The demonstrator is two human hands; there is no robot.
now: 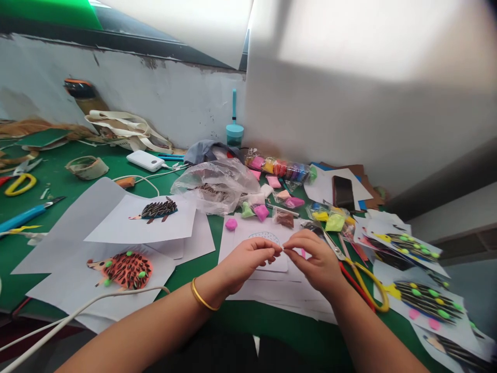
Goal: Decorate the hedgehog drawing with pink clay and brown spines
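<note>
My left hand (252, 259) and my right hand (316, 261) meet fingertip to fingertip above a white sheet (233, 282). Both pinch; between the tips is a tiny pale speck, too small to name. Partly hidden behind my fingers, a blue dotted rounded drawing (264, 237) shows on a smaller sheet. A strip of pink clay (303, 253) shows between the fingers of my right hand. Just left of the drawing lies a pink clay lump (231, 224), and a packet of brown clay (283, 218) is beyond my hands.
Yellow-handled scissors (368, 285) lie beside my right wrist. Seed-covered hedgehog pictures rest at left (124, 269) and right (427, 300). Behind are a plastic bag (217, 186), clay packets (261, 211) and a phone (342, 192). A white cable (97, 298) crosses near my left forearm.
</note>
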